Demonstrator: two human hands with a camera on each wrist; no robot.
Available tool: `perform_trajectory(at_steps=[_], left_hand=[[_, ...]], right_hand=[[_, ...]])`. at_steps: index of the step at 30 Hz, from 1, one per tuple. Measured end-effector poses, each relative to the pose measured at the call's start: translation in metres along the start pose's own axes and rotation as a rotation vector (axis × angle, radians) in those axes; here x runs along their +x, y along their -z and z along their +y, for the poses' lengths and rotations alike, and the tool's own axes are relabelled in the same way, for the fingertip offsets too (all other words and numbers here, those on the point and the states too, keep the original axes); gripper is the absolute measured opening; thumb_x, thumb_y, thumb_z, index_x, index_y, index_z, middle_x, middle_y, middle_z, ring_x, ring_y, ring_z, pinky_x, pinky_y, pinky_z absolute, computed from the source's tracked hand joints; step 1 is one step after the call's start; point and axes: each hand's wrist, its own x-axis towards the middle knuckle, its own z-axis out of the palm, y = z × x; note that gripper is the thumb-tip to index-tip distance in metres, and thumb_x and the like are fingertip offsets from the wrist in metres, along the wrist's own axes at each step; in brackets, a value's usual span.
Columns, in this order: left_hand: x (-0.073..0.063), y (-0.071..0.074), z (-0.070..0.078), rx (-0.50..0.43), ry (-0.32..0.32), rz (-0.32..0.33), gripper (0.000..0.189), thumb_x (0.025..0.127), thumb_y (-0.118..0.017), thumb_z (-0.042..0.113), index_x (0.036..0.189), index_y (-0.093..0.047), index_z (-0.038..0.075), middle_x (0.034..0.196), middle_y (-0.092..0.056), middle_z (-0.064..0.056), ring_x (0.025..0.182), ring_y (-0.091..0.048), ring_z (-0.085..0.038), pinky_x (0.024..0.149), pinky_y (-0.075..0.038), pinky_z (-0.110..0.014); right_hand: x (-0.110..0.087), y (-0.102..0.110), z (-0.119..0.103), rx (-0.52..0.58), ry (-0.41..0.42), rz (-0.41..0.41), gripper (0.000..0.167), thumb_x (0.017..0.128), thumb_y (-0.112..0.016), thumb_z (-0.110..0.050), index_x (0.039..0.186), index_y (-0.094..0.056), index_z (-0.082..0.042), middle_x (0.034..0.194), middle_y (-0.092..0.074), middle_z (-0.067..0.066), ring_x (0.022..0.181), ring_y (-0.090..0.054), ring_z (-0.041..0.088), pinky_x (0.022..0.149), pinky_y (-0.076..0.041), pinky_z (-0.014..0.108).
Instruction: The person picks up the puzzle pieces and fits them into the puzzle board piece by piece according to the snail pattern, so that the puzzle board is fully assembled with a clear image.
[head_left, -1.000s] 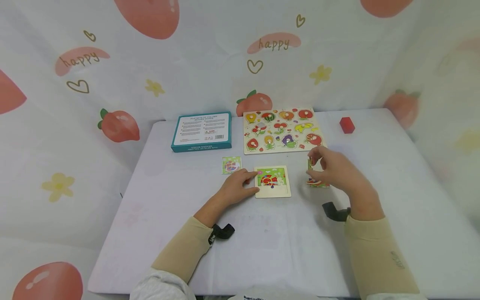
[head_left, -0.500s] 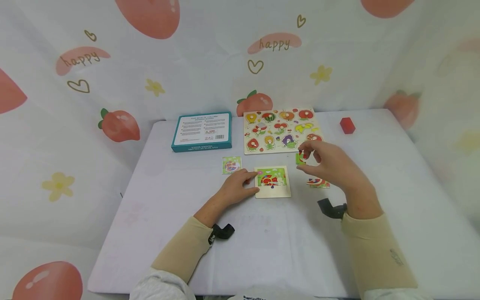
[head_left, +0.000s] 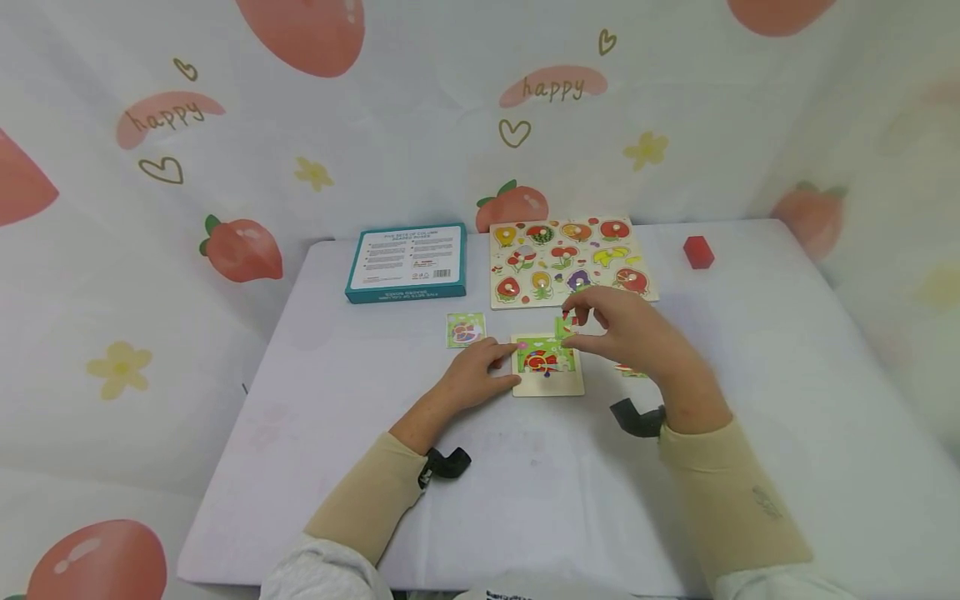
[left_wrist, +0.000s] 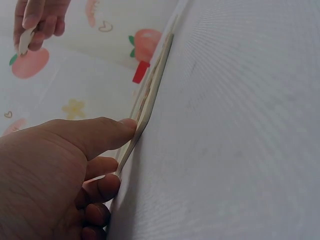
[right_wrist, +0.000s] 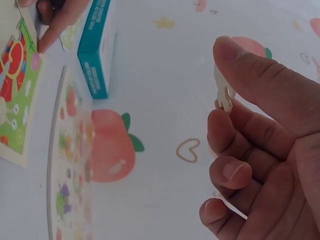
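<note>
A small wooden jigsaw tray (head_left: 547, 386) lies mid-table, with a snail picture filling its upper part and bare wood below. My left hand (head_left: 472, 375) touches its left edge, index fingertip at the upper corner and thumb lower down. Over the tray's top right corner, my right hand (head_left: 630, 329) pinches a jigsaw piece (head_left: 561, 327) between thumb and fingers. The right wrist view shows the piece (right_wrist: 223, 89) edge-on, pale wood, its printed face hidden. More jigsaw pieces (head_left: 632, 372) lie right of the tray, partly covered by the right hand. A small picture card (head_left: 466, 330) sits at upper left.
Behind the tray lies a fruit peg puzzle board (head_left: 525, 302). To its left is a teal-edged box (head_left: 407, 263), and a red block (head_left: 698, 252) stands at the back right. A fruit-printed white cloth (head_left: 405, 150) hangs behind the table.
My right hand has lifted the jigsaw piece from beside the other pieces and carried it left, over the tray's corner. The left hand has stayed at the tray's edge.
</note>
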Motion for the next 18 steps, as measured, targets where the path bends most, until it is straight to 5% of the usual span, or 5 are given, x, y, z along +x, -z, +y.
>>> perform_trajectory(at_steps=[18], left_hand=[[0.001, 0.000, -0.002, -0.009, -0.048, 0.026, 0.055, 0.093, -0.077, 0.032, 0.142, -0.062, 0.010, 0.088, -0.048, 0.000, 0.083, -0.046, -0.016, 0.071, -0.036, -0.030]], right_hand=[[0.017, -0.051, 0.006, 0.003, 0.017, -0.115, 0.040, 0.088, -0.082, -0.021, 0.123, -0.068, -0.008, 0.109, -0.062, 0.005, 0.101, -0.059, 0.029, 0.089, -0.052, 0.043]])
